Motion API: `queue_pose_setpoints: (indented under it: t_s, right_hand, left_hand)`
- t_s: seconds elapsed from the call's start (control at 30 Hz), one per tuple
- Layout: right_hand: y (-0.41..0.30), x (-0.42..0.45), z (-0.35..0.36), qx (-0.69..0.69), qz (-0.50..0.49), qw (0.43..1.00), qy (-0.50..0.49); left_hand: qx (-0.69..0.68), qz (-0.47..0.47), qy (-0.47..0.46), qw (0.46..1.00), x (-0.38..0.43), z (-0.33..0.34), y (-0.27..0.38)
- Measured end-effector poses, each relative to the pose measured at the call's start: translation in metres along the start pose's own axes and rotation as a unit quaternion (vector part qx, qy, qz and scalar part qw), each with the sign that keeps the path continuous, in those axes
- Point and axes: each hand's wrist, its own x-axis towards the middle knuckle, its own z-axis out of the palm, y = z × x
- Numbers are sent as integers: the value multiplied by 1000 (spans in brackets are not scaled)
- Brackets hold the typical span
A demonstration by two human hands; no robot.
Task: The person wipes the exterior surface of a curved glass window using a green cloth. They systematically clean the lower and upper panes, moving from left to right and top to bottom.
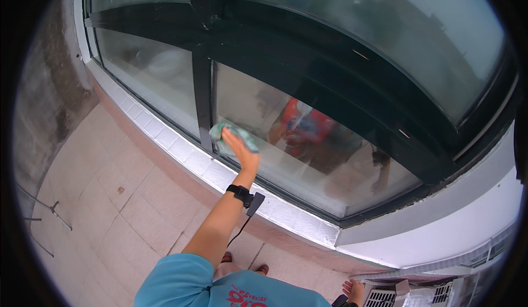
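My left hand [238,144] presses a crumpled green cloth [222,133] flat on the lower window pane [264,100], close to the pane's lower left corner. The hand and cloth look slightly blurred. Beside them stands the dark vertical bar [202,96] of the window frame. On my left wrist is a black strap with a small device [249,199] and a cable. My right hand [353,289] hangs low at the right, fingers apart and holding nothing, near a wrapped pipe [396,273].
A silver foil-covered sill [165,140] runs below the window. Pinkish floor tiles [136,191] lie beneath, with thin metal stand legs [53,210] at the left. A vented white unit [420,296] stands at the lower right. A stained wall [49,84] bounds the left side.
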Motion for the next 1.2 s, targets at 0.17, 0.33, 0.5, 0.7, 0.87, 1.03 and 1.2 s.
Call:
queue_pose_setpoints:
  t_s: [0.17,0.33,0.5,0.7,0.87,1.03,1.2]
  right_hand:
    - [-16,33,-26,5,-18,1000,20]
    - [-8,48,-65,0,-5,1000,-20]
    - [-23,61,-85,4,-5,1000,-29]
    - [-2,88,-114,43,51,994,-89]
    - [-16,88,-106,44,20,997,-64]
    - [-9,104,-110,-10,40,996,-75]
    - [-12,120,-109,30,53,995,-77]
  left_hand:
    - [39,-182,-24,982,-56,7,-60]
    - [38,16,28,999,-51,26,36]
    - [-8,170,44,984,19,22,149]
    - [-39,155,79,984,27,26,167]
    - [-1,19,113,993,-18,36,76]
    - [9,-145,77,986,-77,40,-5]
    - [16,-184,25,982,-122,43,-24]
